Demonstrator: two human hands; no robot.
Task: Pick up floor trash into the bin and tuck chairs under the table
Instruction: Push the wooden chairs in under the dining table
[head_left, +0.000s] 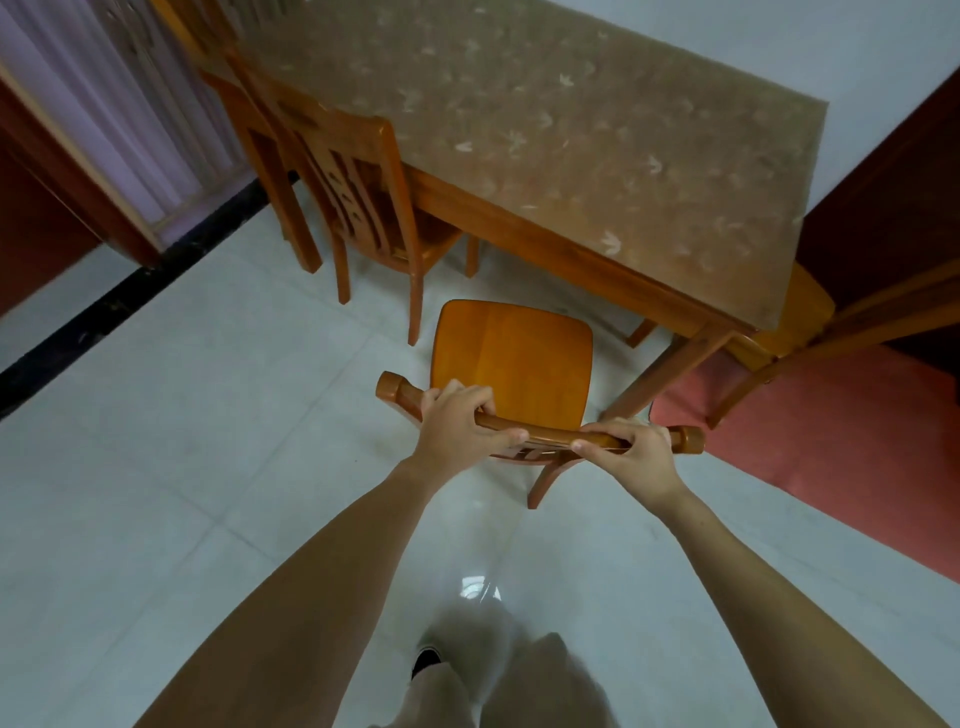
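Observation:
A wooden chair (514, 358) stands on the tiled floor just in front of the long side of the wooden table (571, 135), its seat facing the table and outside the table's edge. My left hand (460, 421) grips the left part of the chair's top rail. My right hand (631, 449) grips the right part of the same rail. A second wooden chair (363, 192) stands to the left with its seat partly under the table. No trash or bin is in view.
A third chair (800, 312) sits at the table's right end, over a red mat (831, 447). A dark wooden door (893, 208) is at the right, a curtain (130, 104) and wooden frame at the left. My legs and a shoe (426, 660) are below.

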